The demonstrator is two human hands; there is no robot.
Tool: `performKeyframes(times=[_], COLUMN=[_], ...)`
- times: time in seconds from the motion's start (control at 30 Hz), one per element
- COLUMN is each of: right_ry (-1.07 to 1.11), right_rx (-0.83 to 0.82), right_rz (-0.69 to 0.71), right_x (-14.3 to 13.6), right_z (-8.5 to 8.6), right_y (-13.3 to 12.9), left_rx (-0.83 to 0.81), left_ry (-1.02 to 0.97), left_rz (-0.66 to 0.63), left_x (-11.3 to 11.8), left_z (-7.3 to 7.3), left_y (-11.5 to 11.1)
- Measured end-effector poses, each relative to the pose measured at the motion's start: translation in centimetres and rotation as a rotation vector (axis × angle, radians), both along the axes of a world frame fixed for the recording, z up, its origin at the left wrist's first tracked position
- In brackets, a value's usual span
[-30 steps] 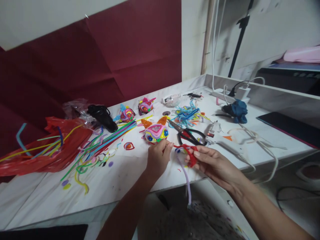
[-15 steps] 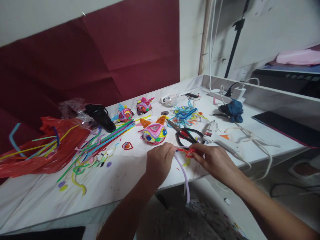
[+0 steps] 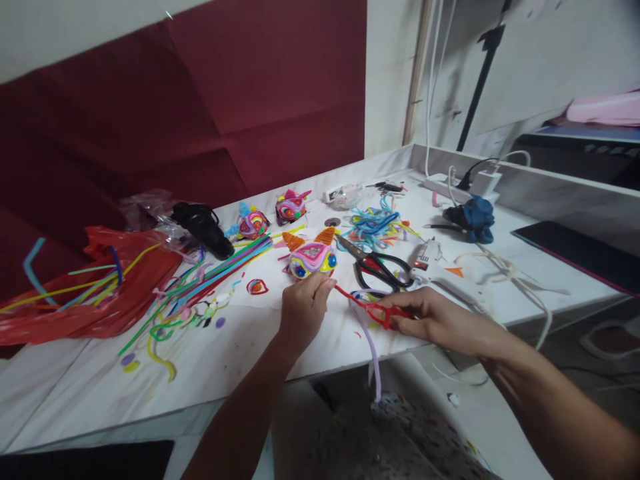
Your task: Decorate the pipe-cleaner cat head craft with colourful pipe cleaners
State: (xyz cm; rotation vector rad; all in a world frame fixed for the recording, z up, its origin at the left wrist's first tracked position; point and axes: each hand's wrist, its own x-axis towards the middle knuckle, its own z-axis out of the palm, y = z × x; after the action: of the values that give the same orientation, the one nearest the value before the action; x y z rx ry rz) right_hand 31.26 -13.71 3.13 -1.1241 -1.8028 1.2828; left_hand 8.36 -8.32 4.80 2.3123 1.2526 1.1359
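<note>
A red pipe cleaner (image 3: 351, 297) stretches between my two hands just above the front of the table, with a bent loop near its right end. My left hand (image 3: 304, 308) pinches its left end, close in front of a colourful animal head (image 3: 313, 259) with orange pipe-cleaner ears and blue eyes. The looped end is between the thumb and fingers of my right hand (image 3: 433, 317). Beneath the red strand, a lilac pipe cleaner (image 3: 371, 347) curves down over the table edge. Black-handled scissors (image 3: 380, 270) lie just beyond my right hand.
Two smaller colourful heads (image 3: 253, 223) stand behind. Pipe cleaners (image 3: 235, 263) and a red plastic bag (image 3: 135, 270) lie left. A white glue gun (image 3: 450, 287) with its cord is right, near a tangled pipe-cleaner pile (image 3: 377, 223). The table's front edge (image 3: 345, 367) is close.
My hands have moved apart, left hand leftward and right hand slightly right and down. The red pipe cleaner, bunched between them before, is now drawn out; the lilac one lies apart from my left hand.
</note>
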Motion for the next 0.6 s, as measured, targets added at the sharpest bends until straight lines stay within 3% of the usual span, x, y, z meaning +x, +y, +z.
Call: performKeyframes(times=[0.13,0.33,0.47,0.53,0.6], right_ry=[0.084,0.141,0.140,0.098,0.012], right_rx=[-0.019,0.004,0.019,0.102,0.317], right_rz=[-0.096,-0.127,-0.130,-0.199,-0.297], right_x=[-0.1,-1.0,-1.5,-1.9,-2.3], right_z=[0.2,-0.1,-0.3,-0.7,-1.4], right_y=[0.2,0.4,0.4,0.2,-0.1], left_rx=[-0.073,-0.048,-0.228,-0.345,-0.431], left_ry=[0.092,0.120,0.046,0.013,-0.019], left_rz=[0.017,-0.235,-0.336,-0.289,-0.227], left_x=[-0.5,0.0,0.5,0.6,0.7], left_z=[-0.7,-0.8,-0.6,-0.6,-0.7], left_y=[0.3,-0.5,-1.1,-1.3,-1.5])
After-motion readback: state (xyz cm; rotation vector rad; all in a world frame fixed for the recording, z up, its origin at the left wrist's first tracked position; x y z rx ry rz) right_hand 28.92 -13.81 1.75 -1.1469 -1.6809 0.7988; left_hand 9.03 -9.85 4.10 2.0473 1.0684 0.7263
